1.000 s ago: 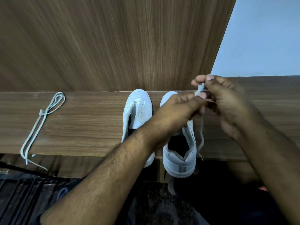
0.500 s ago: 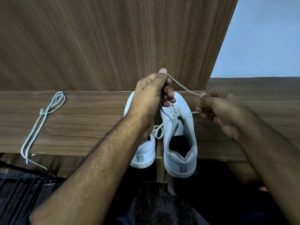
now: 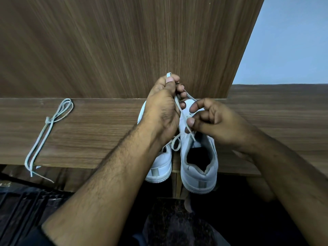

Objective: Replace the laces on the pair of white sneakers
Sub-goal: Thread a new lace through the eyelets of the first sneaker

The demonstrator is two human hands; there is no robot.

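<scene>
Wood grain fills most of what I see: a tall brown laminate panel point(image 3: 115, 47) with fine vertical streaks stands behind a flat shelf point(image 3: 92, 132) whose grain runs sideways. On that shelf I have 2 white sneakers side by side, toes toward the panel and heels hanging slightly over the front edge. I see the right sneaker point(image 3: 198, 166) best: smooth, leather-like upper, dark open mouth, padded collar, thick rubbery sole and a small grey tab at the heel. The left sneaker point(image 3: 160, 167) is largely hidden under my forearm; only its rounded heel and a sliver of the toe show. My left hand point(image 3: 161, 110) is raised over the toes, thumb and fingers curled tight, pinching a flat white lace point(image 3: 182, 112) whose tip pokes up above the thumb. From there the lace runs down as a thin ribbon to my right hand point(image 3: 216, 121), whose thumb and bent fingers close on it just over the eyelets. A small loop of it sags between the 2 shoes. Well to the left lies a spare lace point(image 3: 47, 132), pale grey, folded double and knotted, its ends dangling off the shelf edge.
</scene>
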